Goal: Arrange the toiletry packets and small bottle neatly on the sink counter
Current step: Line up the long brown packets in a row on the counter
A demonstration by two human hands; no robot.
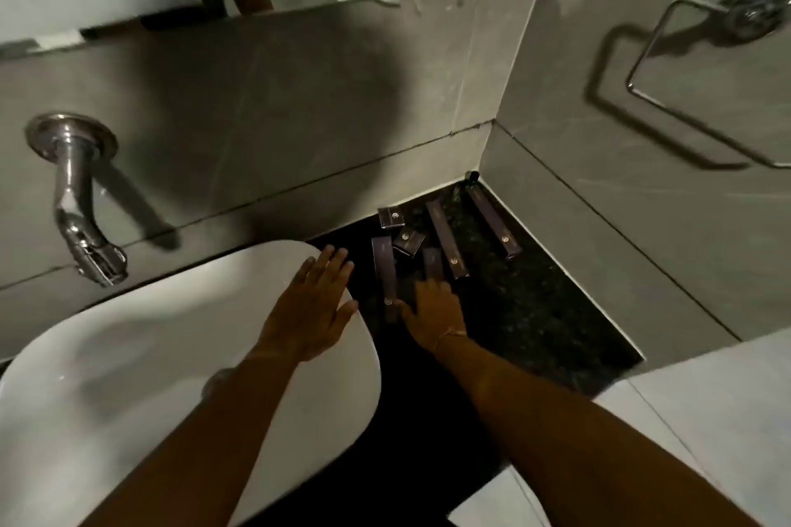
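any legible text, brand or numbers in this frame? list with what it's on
No readable text anywhere.
Long packets, e.g. far right and leftmost: one small round pale emblem near one end each; too small and blurred to read.
Small square packets and: same round emblem, illegible.
Small bottle in the corner: dark, no label visible.
Tap, basin, towel ring: no markings visible.

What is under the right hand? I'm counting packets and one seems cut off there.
The right hand covers the near end of a long dark packet lying on the black counter. How far it runs beneath, or whether anything else hides there, cannot be seen.
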